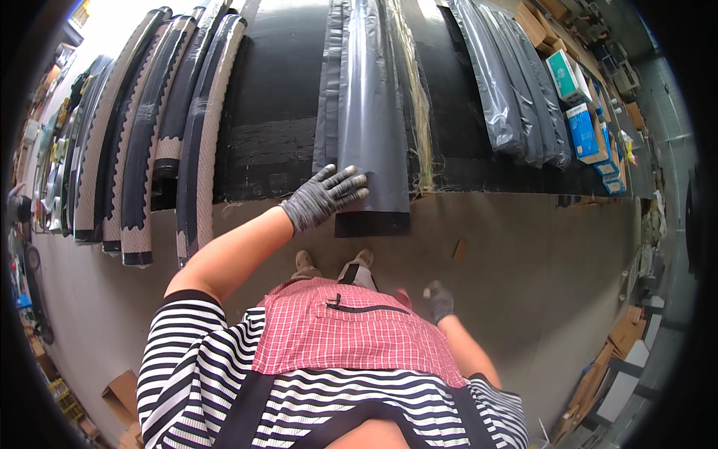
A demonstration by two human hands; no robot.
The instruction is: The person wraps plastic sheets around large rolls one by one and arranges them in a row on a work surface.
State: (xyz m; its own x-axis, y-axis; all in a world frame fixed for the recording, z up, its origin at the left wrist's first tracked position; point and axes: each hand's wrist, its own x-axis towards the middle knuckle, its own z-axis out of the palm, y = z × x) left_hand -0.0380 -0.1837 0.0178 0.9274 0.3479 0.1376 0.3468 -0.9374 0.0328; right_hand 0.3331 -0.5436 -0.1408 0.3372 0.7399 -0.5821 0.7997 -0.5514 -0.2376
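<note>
Left hand [323, 200] flat, fingers slightly apart, on grey plastic sleeve [374, 127], apparently steadying it. Sleeve on bench [265, 146], end overhanging, presumably for reach. Right hand [440, 301] low; grip unclear.

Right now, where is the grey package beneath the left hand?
In the head view, the grey plastic package lies at upper centre on the black table, near end past its edge, left of the yellowish strip.

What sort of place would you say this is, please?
Probably a workshop or packing area: long wrapped bundles lie across the black table, grey plastic lies under the left hand, and blue boxes sit toward the right.
</note>
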